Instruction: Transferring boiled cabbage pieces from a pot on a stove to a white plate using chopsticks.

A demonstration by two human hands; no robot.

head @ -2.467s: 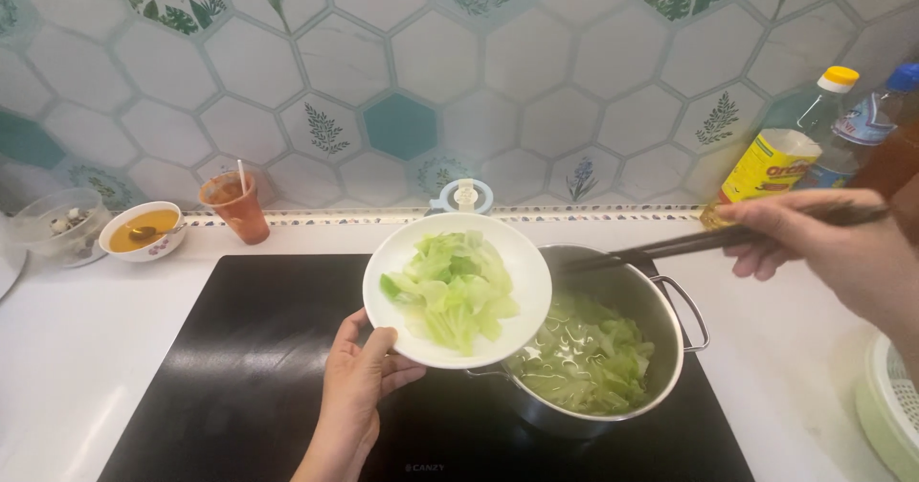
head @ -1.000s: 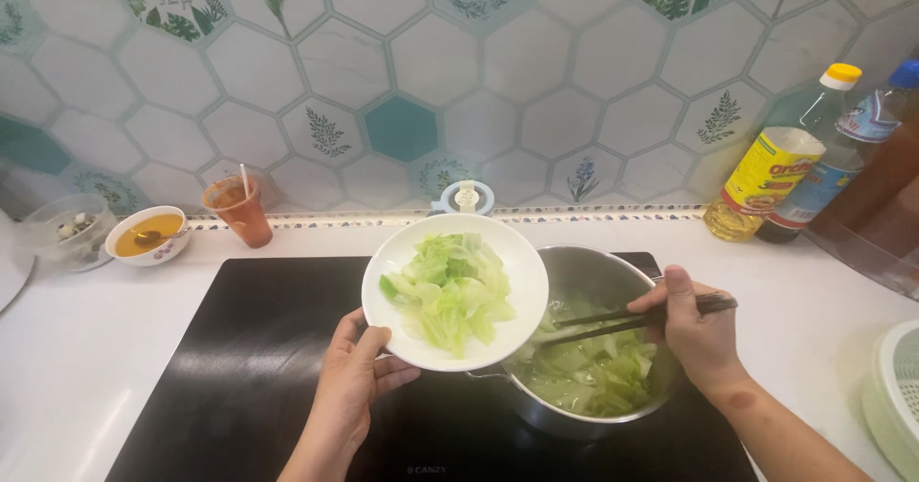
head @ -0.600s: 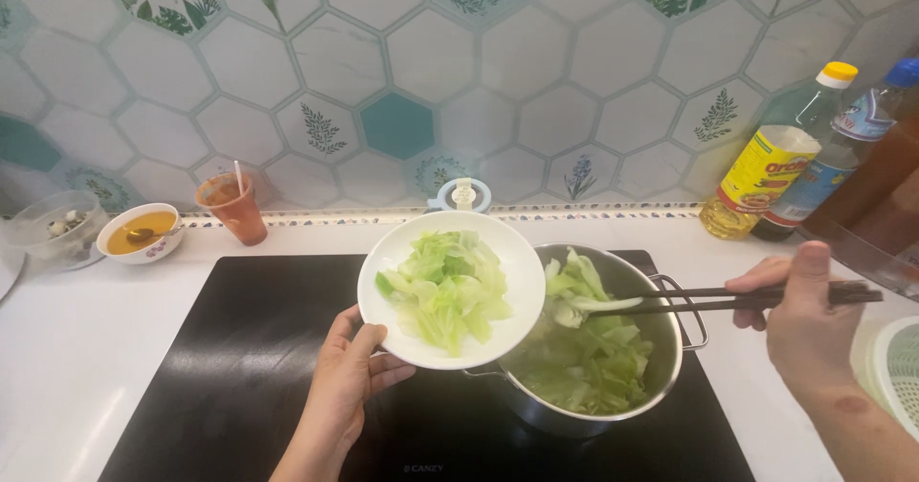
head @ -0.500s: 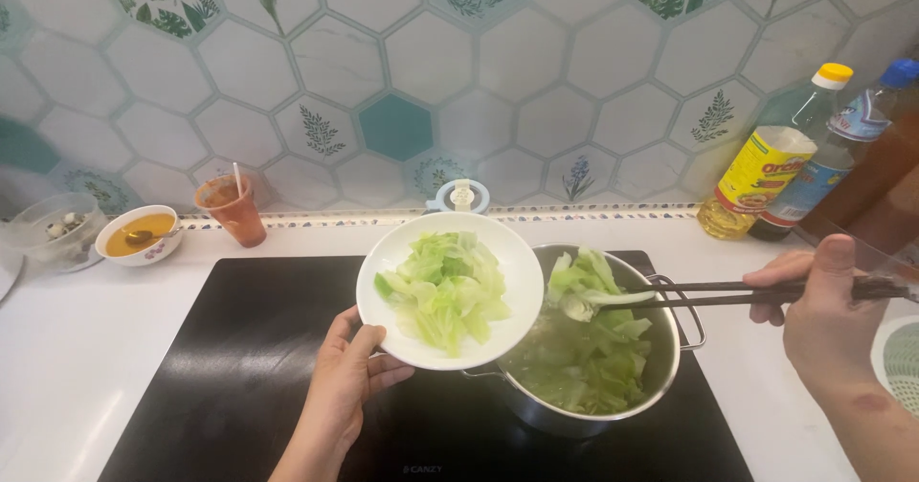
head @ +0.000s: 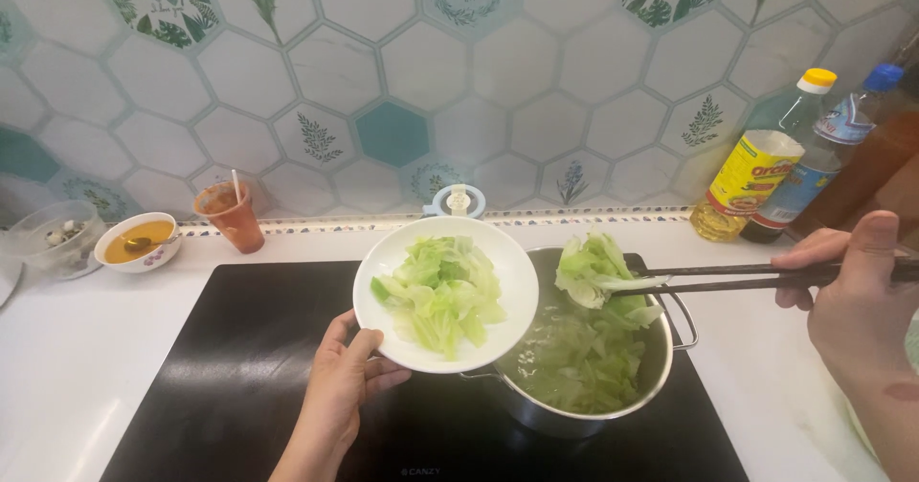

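L hand [head: 337,386] grips 1 white plate [head: 507,281] of cabbage by its near rim, tilted over 1 steel pot [head: 584,423] on the black hob [head: 220,377]. R hand [head: 852,295] pinches 1 pair of chopsticks [head: 728,278], tips clamped on 1 clump of cabbage [head: 593,267] above the pot. Far right: 2 bottles [head: 742,180]. Far left: 1 sauce bowl [head: 136,243], 1 orange cup [head: 233,217]

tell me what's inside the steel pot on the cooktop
The steel pot holds a heap of pale green cooked cabbage, and the chopsticks in the right hand lift a clump above it. The white plate, held by the left hand, covers the pot's left part; its bottom is hidden.
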